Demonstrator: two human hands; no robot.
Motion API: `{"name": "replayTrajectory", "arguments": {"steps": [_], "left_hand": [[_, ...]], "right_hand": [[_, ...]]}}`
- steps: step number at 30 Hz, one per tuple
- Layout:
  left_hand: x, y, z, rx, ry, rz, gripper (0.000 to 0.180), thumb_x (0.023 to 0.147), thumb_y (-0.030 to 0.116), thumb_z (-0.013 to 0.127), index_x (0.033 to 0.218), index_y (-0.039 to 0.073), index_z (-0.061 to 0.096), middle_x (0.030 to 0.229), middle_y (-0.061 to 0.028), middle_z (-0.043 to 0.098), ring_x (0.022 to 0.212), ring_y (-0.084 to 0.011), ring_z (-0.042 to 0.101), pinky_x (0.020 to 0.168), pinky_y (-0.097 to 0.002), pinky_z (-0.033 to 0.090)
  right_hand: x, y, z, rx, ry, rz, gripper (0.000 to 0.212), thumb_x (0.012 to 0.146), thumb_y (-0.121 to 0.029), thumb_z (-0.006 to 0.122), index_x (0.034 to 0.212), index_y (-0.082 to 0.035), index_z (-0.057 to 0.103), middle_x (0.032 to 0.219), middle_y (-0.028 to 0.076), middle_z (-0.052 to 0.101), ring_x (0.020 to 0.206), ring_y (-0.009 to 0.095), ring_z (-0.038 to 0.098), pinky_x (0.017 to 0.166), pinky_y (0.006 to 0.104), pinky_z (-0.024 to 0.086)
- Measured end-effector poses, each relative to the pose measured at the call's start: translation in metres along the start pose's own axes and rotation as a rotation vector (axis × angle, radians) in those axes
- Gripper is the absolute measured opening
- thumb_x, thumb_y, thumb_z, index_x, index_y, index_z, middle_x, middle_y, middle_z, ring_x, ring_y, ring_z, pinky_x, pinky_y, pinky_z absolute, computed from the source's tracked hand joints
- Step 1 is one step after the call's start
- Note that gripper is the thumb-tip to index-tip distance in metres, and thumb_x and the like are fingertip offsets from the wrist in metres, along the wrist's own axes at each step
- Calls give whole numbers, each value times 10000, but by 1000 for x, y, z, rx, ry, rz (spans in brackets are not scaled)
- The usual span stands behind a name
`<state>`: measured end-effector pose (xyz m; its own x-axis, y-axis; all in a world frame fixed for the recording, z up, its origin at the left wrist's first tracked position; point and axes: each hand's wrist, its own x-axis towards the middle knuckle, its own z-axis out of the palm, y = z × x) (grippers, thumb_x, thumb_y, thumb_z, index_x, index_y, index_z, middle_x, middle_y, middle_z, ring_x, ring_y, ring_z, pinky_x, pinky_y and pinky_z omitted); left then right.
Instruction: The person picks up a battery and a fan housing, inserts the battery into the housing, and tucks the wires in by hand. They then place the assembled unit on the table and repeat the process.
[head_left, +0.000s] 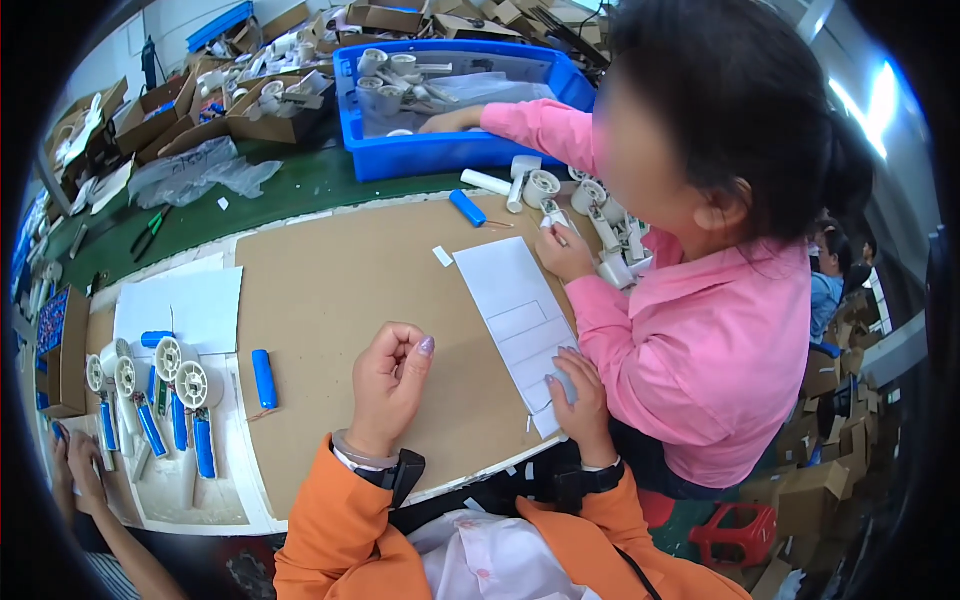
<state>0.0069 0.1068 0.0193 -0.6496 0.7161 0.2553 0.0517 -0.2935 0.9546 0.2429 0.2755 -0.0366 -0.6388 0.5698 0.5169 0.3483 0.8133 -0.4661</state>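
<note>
My left hand [391, 385] is held above the brown cardboard sheet [340, 270], fingers curled in and thumb laid alongside. Nothing shows in it. On the lower right part of a white paper with printed boxes [505, 290] rests my right hand [584, 400], thumb and fingers apart. Left of my left hand lies a blue cylindrical battery [263, 378] with thin wires. Another blue battery [467, 209] lies beyond the paper, beside a small white slip [443, 257].
A co-worker in a pink shirt [690, 370] sits at the right, one hand in a blue bin [450, 155], the other at white fan-like parts [590, 197]. Similar parts with blue batteries [200, 385] stand at left, near another person's hands [82, 470]. Pliers [150, 235] lie on the green tabletop.
</note>
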Motion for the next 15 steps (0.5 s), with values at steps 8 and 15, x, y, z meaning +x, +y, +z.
{"name": "replayTrajectory", "arguments": {"steps": [8, 15], "left_hand": [[3, 0, 6, 1, 23, 18, 45, 963, 47, 561, 922, 35, 546, 655, 87, 445, 569, 7, 329, 511, -177, 264], [0, -1, 6, -74, 97, 78, 64, 940, 6, 548, 894, 42, 521, 641, 92, 404, 556, 10, 296, 510, -184, 252]], "right_hand": [[4, 5, -6, -37, -4, -20, 281, 813, -60, 693, 1079, 15, 638, 1143, 204, 652, 1097, 388, 607, 970, 440, 471], [3, 0, -4, -59, 14, -20, 264, 812, -73, 698, 1061, 0, 652, 1144, 179, 661, 1101, 374, 608, 968, 430, 475]]}}
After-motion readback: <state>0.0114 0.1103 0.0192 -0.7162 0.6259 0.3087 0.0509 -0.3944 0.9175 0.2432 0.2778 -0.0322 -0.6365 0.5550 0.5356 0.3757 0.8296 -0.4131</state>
